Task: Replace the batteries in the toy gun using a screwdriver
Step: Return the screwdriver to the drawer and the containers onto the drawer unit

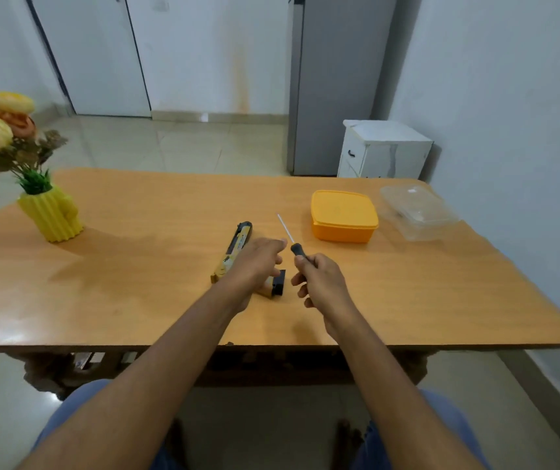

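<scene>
Smooth orange-brown laminate is covering the round-cornered tabletop (136, 266), where the yellow-and-black plastic toy gun (237, 242) is lying flat near the middle. Over the toy gun, the left hand (258, 262) is hovering with relaxed fingers, grasping nothing. Just right of the toy gun, the right hand (322, 283) is gripping the screwdriver (293, 240) by its black handle, thin metal shaft pointing away. Farther right are sitting a lidded orange box (343, 215) and a clear plastic container (419, 212).
</scene>
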